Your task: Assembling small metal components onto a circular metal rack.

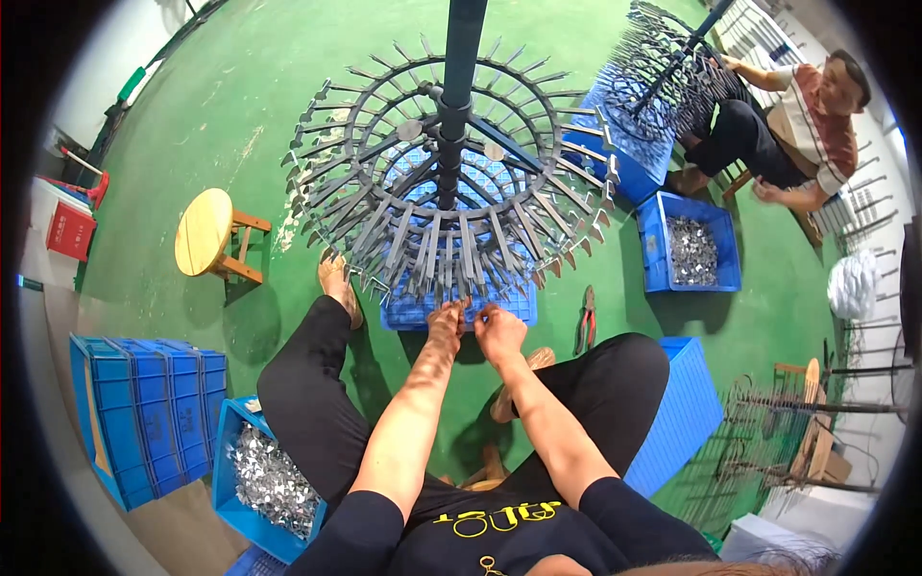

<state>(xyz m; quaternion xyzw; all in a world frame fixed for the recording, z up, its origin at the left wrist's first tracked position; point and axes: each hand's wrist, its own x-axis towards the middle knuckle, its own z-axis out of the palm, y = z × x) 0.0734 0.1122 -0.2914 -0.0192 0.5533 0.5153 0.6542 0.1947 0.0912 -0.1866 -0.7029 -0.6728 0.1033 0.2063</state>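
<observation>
Before me stands a round dark metal rack (pixel 434 235) with rings of prongs around a thick upright post (pixel 462 58). Small flat pieces seem to sit on many prong tips. Both my hands are at the rack's low near side, close together. My left hand (pixel 446 322) reaches up to the lowest prongs with its fingers closed. Just to its right, my right hand (pixel 500 330) has its fingers bent in a pinch. Whatever lies between the fingers is too small to make out. Beneath the rack is a blue plastic crate (pixel 403 315).
Red-handled pliers (pixel 585 324) lie on the green floor. By my left leg, a blue bin (pixel 228 446) holds shiny metal pieces, near stacked blue crates (pixel 158 413). A wooden stool (pixel 202 232) stands left. At right, a seated person (pixel 802 125) works at another rack (pixel 663 72) beside a bin (pixel 655 274).
</observation>
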